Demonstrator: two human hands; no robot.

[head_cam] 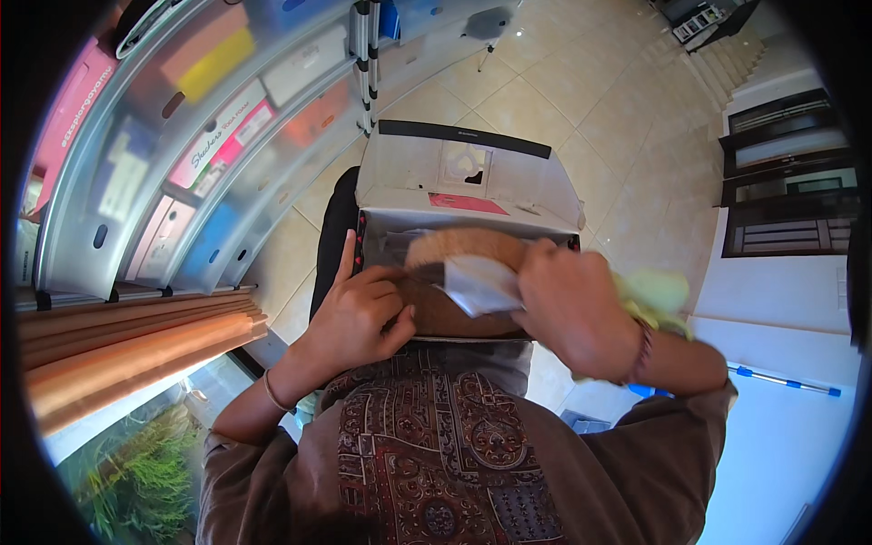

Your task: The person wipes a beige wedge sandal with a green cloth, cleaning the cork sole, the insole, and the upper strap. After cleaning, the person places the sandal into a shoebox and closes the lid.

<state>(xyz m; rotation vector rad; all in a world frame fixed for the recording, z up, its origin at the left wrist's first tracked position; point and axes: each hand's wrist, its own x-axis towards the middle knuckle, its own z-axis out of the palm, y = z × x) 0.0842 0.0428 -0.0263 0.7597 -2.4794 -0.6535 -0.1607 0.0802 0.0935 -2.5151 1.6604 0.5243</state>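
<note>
An open cardboard shoebox (470, 204) with a raised white lid stands in front of me. My right hand (569, 303) grips a tan shoe (470, 246) over the box; the shoe is blurred, and white paper (480, 283) shows against it. A second tan-brown thing (456, 313), likely the other shoe, lies inside the box near my body. My left hand (368, 310) is at the box's left side, index finger raised along the edge and the other fingers bent; whether it holds anything is unclear. Pale yellow-green cloth (650, 293) shows behind my right wrist.
On the left stand clear-fronted storage boxes (225, 170) on a rack, with several shoeboxes inside. An orange curtain (136, 347) hangs below them by a window. Floor tiles (579, 95) lie beyond the shoebox, and a blue-and-white pole (783, 381) is at the right.
</note>
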